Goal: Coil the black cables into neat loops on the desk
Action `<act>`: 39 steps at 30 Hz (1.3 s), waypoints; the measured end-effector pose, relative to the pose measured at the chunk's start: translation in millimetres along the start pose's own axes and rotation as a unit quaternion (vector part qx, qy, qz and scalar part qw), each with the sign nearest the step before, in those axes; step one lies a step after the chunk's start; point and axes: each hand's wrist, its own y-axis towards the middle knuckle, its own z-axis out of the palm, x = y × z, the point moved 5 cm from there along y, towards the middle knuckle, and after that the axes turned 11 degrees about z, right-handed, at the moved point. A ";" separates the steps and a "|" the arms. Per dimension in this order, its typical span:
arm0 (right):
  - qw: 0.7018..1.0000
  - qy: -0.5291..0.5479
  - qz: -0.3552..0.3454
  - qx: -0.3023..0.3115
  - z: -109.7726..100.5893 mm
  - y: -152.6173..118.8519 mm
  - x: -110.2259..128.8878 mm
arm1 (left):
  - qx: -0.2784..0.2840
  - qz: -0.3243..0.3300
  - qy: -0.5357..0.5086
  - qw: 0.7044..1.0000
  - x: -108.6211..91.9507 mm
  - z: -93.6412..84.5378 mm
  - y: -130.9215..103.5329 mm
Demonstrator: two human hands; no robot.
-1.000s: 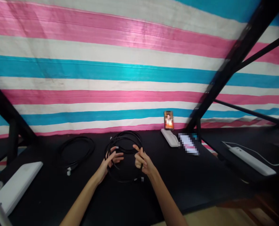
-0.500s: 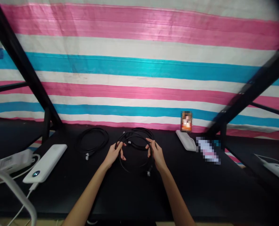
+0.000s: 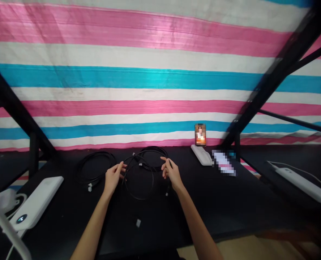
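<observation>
In the head view, my left hand (image 3: pixel 114 177) pinches the side of a loose coil of black cable (image 3: pixel 139 199). My right hand (image 3: pixel 171 173), to the right of the coil, has its fingers curled round a strand of black cable. A plug with a pale tip (image 3: pixel 167 194) hangs just below that hand. Behind the held coil lies a second coil of black cable (image 3: pixel 156 147), partly overlapped by it. Another black cable coil (image 3: pixel 97 153) rests left of my left hand, its pale plug (image 3: pixel 90 187) toward me. A small whitish piece (image 3: pixel 138 223) shows nearer to me, between my forearms.
A white power bank (image 3: pixel 39 202) with a cable lies at left beside a white adapter (image 3: pixel 1 204). Toward the back right are a white device (image 3: pixel 201 156), an upright blurred picture (image 3: pixel 200 135) and a blurred packet (image 3: pixel 223 162). Black frame bars (image 3: pixel 269 79) slant at both sides.
The view has turned right. My right hand has come away from the coil's right side, drawing a strand with it. The small whitish piece now shows near the front.
</observation>
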 end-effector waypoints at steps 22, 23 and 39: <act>0.993 -0.109 0.000 0.044 9.3 -4.4 -1.0 | -0.103 0.130 -0.071 0.984 -23.5 -3.9 -7.8; 0.993 -0.111 -0.007 0.038 7.5 -5.6 2.7 | -0.162 0.143 -0.083 0.973 -24.0 -13.6 -7.2; 0.903 0.166 -0.212 -0.335 -88.7 -25.0 41.9 | -0.426 0.125 -0.191 0.876 -13.9 -78.3 -4.8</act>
